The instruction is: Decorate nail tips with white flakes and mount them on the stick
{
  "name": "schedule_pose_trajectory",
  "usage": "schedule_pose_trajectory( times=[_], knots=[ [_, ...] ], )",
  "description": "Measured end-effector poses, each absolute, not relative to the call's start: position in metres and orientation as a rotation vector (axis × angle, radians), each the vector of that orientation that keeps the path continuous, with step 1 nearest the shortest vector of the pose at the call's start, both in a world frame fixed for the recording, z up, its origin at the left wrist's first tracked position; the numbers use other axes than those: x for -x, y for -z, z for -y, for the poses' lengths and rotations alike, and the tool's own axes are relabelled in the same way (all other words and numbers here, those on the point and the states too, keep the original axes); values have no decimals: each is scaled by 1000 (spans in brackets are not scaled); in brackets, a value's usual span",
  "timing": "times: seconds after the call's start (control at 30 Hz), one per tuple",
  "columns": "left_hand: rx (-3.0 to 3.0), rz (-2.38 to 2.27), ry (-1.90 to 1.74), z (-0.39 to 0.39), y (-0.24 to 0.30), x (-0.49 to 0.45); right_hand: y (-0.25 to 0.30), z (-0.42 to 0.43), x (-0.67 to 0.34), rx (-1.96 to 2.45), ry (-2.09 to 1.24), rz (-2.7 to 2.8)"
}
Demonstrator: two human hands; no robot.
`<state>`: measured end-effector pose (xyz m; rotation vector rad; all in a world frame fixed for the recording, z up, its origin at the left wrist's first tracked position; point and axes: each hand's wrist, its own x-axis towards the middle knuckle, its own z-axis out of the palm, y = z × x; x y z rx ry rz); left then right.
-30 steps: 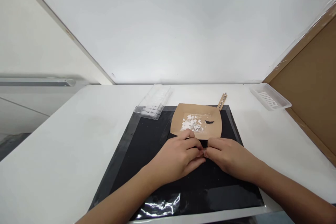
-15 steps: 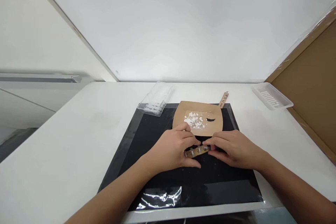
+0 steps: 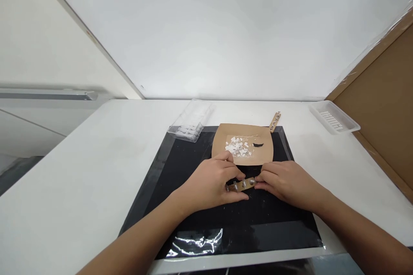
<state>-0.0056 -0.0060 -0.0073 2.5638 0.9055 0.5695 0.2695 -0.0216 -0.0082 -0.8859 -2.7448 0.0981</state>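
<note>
A narrow tan strip (image 3: pixel 248 184) with several small metallic clip-like pieces along it lies at a slight slant over the black mat (image 3: pixel 200 180). My left hand (image 3: pixel 213 182) is curled round its left part, with the fingers on the far side and the thumb along the near side. At the strip's right end, the thumb and fingers of my right hand (image 3: pixel 284 182) are pinched together; whatever sits between these fingertips is too small to tell. Just beyond my hands is a tan sheet (image 3: pixel 219 137) bearing a pile of small white pieces (image 3: pixel 238 147) and a dark curved bit (image 3: pixel 258 145).
Behind the mat's left corner, a clear plastic box (image 3: pixel 192 118) overlaps its edge. A second strip with metallic pieces (image 3: pixel 275 122) sticks out past the tan sheet. On the far right stands a translucent tray (image 3: pixel 348 125) with white pieces, near a brown cardboard panel (image 3: pixel 383 94).
My right fingers have drawn closer together at the strip's right end and uncovered more of its upper edge. My left hand has barely moved.
</note>
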Motion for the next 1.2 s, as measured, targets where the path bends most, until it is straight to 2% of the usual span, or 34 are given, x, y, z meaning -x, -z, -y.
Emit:
schedule_pose_trajectory(
  times=[0.37, 1.2],
  knots=[
    [-2504, -939, -562, 9, 4, 0, 11, 20, -266, 795, -57, 2728],
    [-2566, -979, -423, 9, -2, 3, 14, 20, -265, 890, -130, 2636]
  ],
)
